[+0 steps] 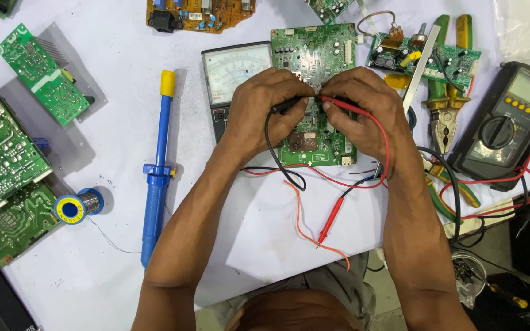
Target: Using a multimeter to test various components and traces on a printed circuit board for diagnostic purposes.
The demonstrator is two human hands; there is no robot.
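Observation:
A green circuit board lies flat on the white table, partly over an analog meter with a needle dial. My left hand pinches a black test probe with its tip on the board. Facing it, my right hand holds a red test probe, tip also on the board. The two probe tips nearly meet at the board's middle. Black and red leads trail from the probes toward the table's near edge. A spare red probe lies loose below the board.
A blue desoldering pump with a yellow top lies at left, beside a solder spool. Several green boards sit at far left, an orange board at top. Pliers and a dark digital multimeter lie right.

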